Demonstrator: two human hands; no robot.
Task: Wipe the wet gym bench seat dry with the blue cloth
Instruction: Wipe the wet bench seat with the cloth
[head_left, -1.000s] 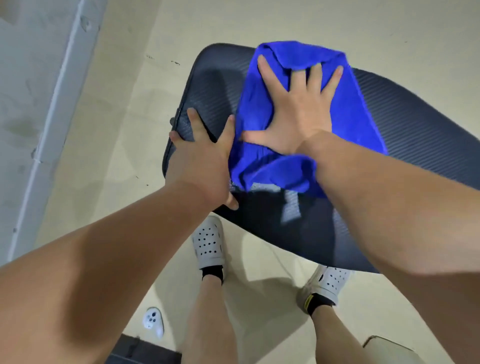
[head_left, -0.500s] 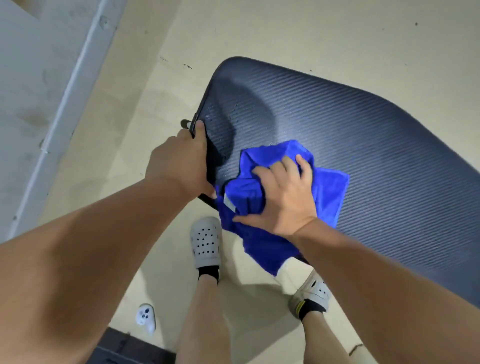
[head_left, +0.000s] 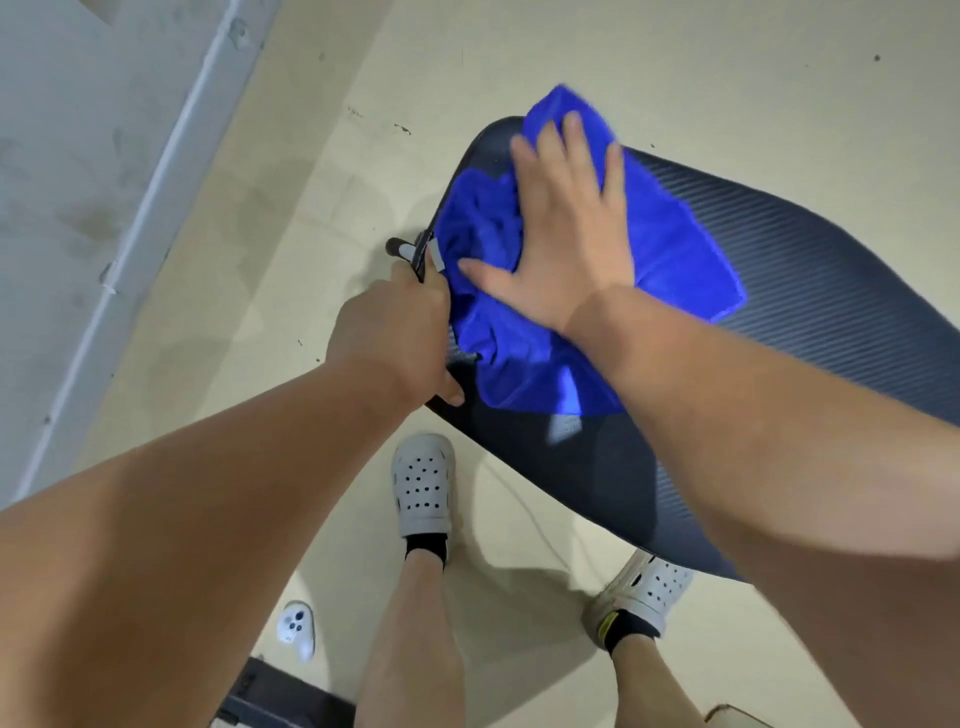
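Note:
The dark ribbed gym bench seat (head_left: 810, 291) runs from the upper middle to the right edge. A blue cloth (head_left: 670, 249) lies spread over the seat's far left end, one corner reaching past the rim. My right hand (head_left: 566, 228) presses flat on the cloth with fingers spread, blurred by motion. My left hand (head_left: 400, 332) is closed around the seat's left edge, just beside the cloth. A small lighter patch (head_left: 563, 428) shows on the seat below the cloth.
Beige floor lies all around the bench. A grey wall with a pale skirting strip (head_left: 156, 197) runs down the left. My two feet in white perforated clogs (head_left: 422, 488) stand under the seat. A small white device (head_left: 297, 626) lies on the floor beside a dark object (head_left: 280, 696).
My right hand has pushed the cloth from the near edge up to the seat's far left end and flattened out on it. My left hand still grips the edge.

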